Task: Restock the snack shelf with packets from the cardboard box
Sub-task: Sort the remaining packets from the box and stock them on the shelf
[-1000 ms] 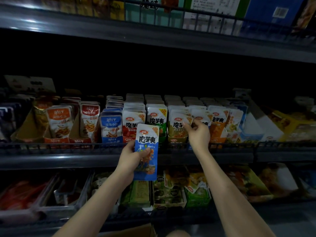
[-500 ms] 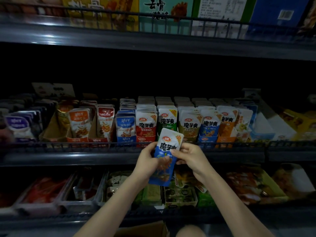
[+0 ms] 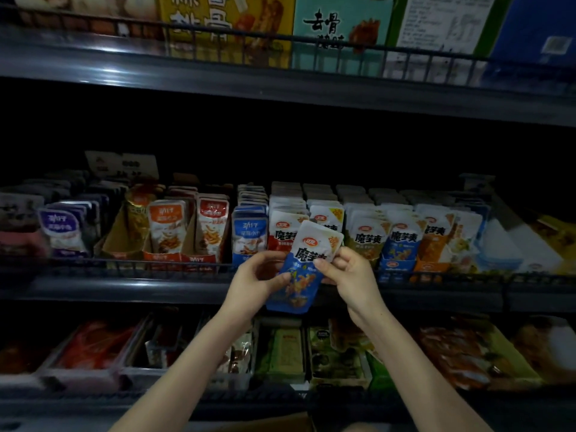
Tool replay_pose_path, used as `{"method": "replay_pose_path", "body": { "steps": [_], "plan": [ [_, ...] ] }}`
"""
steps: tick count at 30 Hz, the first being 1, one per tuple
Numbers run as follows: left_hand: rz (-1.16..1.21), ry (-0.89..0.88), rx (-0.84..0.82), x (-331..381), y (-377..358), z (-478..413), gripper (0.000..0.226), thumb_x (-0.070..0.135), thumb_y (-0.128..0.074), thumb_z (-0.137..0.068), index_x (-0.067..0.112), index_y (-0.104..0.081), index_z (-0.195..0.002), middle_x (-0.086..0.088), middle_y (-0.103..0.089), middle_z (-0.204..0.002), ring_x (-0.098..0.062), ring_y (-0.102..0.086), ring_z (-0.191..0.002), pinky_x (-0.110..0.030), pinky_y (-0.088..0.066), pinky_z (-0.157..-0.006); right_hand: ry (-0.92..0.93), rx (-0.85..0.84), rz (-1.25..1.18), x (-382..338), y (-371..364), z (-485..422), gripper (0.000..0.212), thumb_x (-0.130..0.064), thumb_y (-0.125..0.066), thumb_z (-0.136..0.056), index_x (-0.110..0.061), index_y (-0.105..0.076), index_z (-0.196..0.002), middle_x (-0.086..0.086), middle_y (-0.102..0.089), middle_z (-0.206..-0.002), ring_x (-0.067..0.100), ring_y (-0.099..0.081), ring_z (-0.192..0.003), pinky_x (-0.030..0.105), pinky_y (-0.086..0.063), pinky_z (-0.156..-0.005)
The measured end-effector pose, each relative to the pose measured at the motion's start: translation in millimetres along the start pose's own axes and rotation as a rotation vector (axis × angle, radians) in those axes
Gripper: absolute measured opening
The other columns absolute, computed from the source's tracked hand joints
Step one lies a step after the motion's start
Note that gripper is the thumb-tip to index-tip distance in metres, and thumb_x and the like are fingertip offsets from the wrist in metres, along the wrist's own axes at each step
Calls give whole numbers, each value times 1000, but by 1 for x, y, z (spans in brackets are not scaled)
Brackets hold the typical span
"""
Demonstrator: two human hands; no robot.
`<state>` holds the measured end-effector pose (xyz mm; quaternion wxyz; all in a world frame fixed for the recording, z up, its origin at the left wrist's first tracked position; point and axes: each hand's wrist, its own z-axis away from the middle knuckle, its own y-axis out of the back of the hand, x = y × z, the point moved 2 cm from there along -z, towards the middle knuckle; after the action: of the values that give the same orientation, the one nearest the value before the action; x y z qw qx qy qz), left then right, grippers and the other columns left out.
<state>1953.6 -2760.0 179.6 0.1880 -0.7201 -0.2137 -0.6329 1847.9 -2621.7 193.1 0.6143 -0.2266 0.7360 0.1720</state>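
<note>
Presently, in the head view, one blue-and-white packet (image 3: 304, 269) was held in front of the snack shelf (image 3: 124, 288), across its front rail. Its long axis stood near upright, the white top end leaning right and the printed face toward the camera. The left hand (image 3: 255, 282) pinched its left edge between thumb and fingers. The right hand (image 3: 349, 275) gripped its right edge, thumb on the face, the other fingers hidden behind. Only a corner of the cardboard box (image 3: 280, 424) showed, cut off at the bottom edge. The shelf's rear rows were lost in darkness.
</note>
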Motion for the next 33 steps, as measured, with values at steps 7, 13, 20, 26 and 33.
{"method": "replay_pose_path", "body": {
  "steps": [7, 13, 20, 26, 33],
  "plan": [
    [-100, -101, -144, 14, -87, -19, 27, 2, -70, -83, 19, -62, -102, 8, -65, -97, -4, -61, -92, -11, -50, -73, 80, 172, 64, -16, 88, 3, 13, -4, -64, -86, -16, -64, -91, -6, -73, -82, 9, -70, -77, 20, -54, -60],
    [-408, -284, 10, 15, -143, -45, 30, 14, -66, -89, 18, -61, -119, 13, -58, -107, -2, -52, -100, -16, -42, -81, 199, 356, 89, -29, 173, -20, 12, -7, -60, -91, -16, -62, -98, -9, -73, -86, 4, -68, -81, 18, -54, -64],
    [-525, -471, 127, 6, -153, -76, 31, 3, -62, -89, 13, -64, -118, -2, -63, -114, -5, -54, -95, 4, -36, -73, 243, 394, -44, -11, 198, -72, 21, -4, -57, -91, -4, -57, -112, 2, -69, -98, 12, -66, -91, 22, -53, -76],
    [-592, -556, 129, -3, -154, -83, 41, -5, -62, -85, 14, -63, -121, -1, -58, -109, -11, -52, -103, -17, -40, -82, 223, 398, 128, 16, 214, -72, 2, -13, -65, -88, -11, -63, -87, 12, -68, -84, 19, -66, -83, 37, -50, -78],
    [-619, -580, 167, -5, -156, -84, 42, -4, -66, -83, 15, -64, -120, 0, -57, -106, -9, -48, -96, -18, -37, -78, 294, 216, 522, -4, 206, -82, 16, -7, -64, -88, -10, -59, -73, 2, -60, -71, -6, -59, -68, 10, -42, -63]
  ]
}}
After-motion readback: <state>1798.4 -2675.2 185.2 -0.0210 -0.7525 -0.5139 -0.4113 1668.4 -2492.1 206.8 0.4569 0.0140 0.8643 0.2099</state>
